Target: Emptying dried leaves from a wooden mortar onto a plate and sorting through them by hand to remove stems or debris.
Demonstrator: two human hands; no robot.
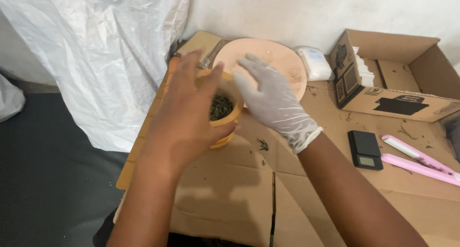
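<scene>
Makeshift home packing station, as I see it: flattened cardboard worktop (pixel 335 146) under my fingers, pocket scale (pixel 365 149) and pink heat sealer (pixel 419 160) right of them, open carton (pixel 397 79) and plastic sheeting (pixel 96 50) beyond.

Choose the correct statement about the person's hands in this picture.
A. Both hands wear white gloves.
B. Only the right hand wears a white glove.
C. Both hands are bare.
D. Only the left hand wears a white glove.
B: the right hand is covered by a thin white glove, while the left hand is bare and grips the yellow cup of dried green leaves.
</scene>
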